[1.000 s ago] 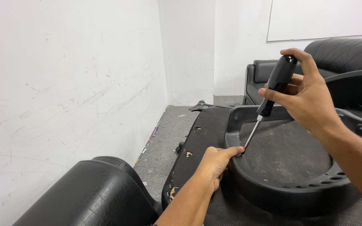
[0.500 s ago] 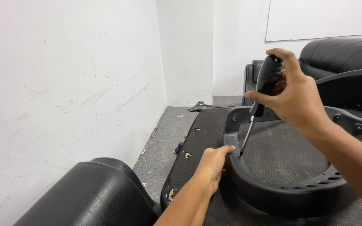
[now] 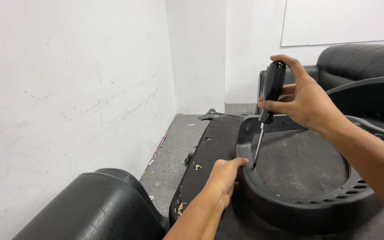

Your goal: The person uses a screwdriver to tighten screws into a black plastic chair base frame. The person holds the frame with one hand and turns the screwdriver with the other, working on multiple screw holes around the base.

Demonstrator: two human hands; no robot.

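Note:
My right hand grips the black handle of a screwdriver, held nearly upright. Its thin metal shaft points down, and the tip meets the inner left edge of a black plastic ring-shaped frame. This frame lies on a flat black fabric-covered panel. My left hand rests on the panel with its fingers pressed against the frame's outer left rim, right beside the screwdriver tip.
A white wall runs close along the left. A black leather cushion sits at the lower left. A black sofa stands at the back right. Small scraps lie on the grey floor.
The screwdriver has swung from a slant to nearly upright, and its tip has settled onto the frame's edge. My left hand stays against the rim.

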